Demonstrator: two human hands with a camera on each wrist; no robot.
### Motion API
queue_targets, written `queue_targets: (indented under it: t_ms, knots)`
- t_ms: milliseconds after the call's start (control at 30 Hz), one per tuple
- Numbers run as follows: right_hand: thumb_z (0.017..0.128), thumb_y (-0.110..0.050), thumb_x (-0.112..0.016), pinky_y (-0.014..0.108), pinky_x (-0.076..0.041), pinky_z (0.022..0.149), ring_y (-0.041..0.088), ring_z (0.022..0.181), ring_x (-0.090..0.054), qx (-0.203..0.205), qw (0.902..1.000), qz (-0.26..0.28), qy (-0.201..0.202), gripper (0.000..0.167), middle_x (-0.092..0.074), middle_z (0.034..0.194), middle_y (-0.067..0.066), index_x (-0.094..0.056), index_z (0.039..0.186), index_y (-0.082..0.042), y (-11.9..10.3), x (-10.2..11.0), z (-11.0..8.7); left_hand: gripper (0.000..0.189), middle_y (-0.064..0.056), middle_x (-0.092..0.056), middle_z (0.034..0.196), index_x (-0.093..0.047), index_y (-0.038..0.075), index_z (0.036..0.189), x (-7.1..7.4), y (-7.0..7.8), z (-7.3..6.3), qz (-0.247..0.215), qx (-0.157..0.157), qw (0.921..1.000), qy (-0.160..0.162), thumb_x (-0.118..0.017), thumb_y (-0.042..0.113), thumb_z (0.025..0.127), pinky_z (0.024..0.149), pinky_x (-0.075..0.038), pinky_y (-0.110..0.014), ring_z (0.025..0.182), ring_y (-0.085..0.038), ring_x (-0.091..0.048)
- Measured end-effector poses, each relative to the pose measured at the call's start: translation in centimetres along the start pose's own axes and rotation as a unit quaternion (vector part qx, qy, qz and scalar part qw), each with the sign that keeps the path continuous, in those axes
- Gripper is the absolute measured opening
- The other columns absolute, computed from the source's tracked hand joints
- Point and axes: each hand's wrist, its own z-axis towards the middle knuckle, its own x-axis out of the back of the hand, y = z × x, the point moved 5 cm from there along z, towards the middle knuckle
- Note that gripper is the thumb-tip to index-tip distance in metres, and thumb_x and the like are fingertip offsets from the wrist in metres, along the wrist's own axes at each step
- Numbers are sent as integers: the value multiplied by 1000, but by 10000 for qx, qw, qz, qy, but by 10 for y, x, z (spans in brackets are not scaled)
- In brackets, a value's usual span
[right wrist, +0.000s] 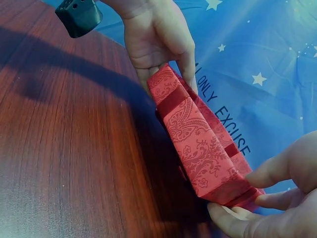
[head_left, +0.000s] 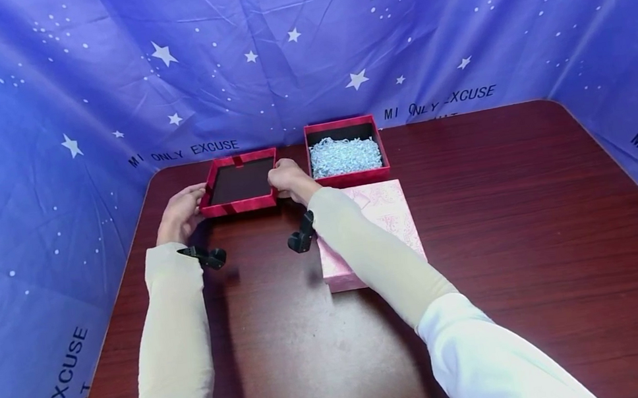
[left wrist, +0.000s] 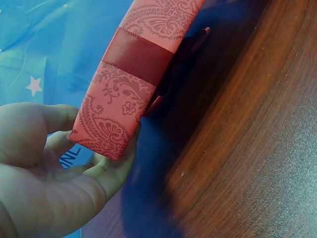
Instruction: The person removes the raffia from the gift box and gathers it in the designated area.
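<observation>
Both hands hold a red box lid [head_left: 243, 204], its dark inside facing up, at the back left of the table. Paisley patterning and a dark red ribbon band [left wrist: 141, 52] show on its side in the left wrist view. My left hand [head_left: 178, 213] grips the lid's left edge, thumb on top and fingers below. At the opposite edge, my right hand [head_left: 291, 179] pinches the right side, as the right wrist view shows with thumb [right wrist: 282, 168] and fingers around a corner. The lid is slightly tilted, with shadow beneath it.
Right of the lid stands an open red box [head_left: 352, 177] filled with pale blue paper shreds [head_left: 345, 154]. A pink box [head_left: 395, 216] sits in front of it, partly under my right forearm. Blue starry cloth [head_left: 276, 45] hangs behind the brown table [head_left: 509, 235].
</observation>
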Motion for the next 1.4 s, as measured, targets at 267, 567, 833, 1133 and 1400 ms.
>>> queue_targets:
  t_ms: [267, 567, 833, 1133, 1400]
  knots:
    - [90, 3, -37, 44, -53, 92, 21, 79, -47, -220, 9992, -332, 54, 13, -40, 88, 4, -38, 84, -9, -1, 1, 4, 49, 6, -60, 79, -27, 2, 149, -2, -1, 0, 321, 28, 9995, -68, -31, 6, 101, 63, -50, -17, 70, -3, -57]
    - [89, 3, -40, 41, -51, 95, 24, 88, -48, -362, 9961, -780, -219, 40, -46, 118, 10, -42, 129, 1, -1, -1, 9, 50, 5, -57, 85, -37, 6, 146, 9, -15, 23, 435, -256, 9987, -68, -36, 2, 96, 60, -47, -15, 59, 1, -53]
    - [92, -2, -47, 41, -47, 103, 34, 128, -39, -428, 9902, -1034, -838, 56, -37, 143, 16, -27, 144, 1, 0, -3, 7, 50, 10, -48, 75, -32, 6, 148, 5, -15, 17, 860, -246, 9958, 191, -34, 4, 99, 61, -43, -15, 60, 1, -48]
    - [94, -14, -53, 35, -44, 103, 22, 120, -46, 341, 9728, -2238, -500, 53, -40, 139, 11, -33, 140, 2, -19, 10, 4, 45, -6, -48, 120, -40, 6, 143, 5, 1, 12, 1622, -425, 9776, 1274, -37, 13, 98, 86, -45, -26, 98, -12, -47]
    - [96, -14, -51, 31, -41, 106, 21, 128, -46, 1212, 9669, -2219, -346, 46, -44, 144, 10, -42, 140, -3, -46, 20, -7, 41, -14, -52, 135, -49, 7, 135, -12, 31, 1, 2326, -1012, 9405, 2261, -44, 18, 95, 106, -37, -34, 122, -24, -45]
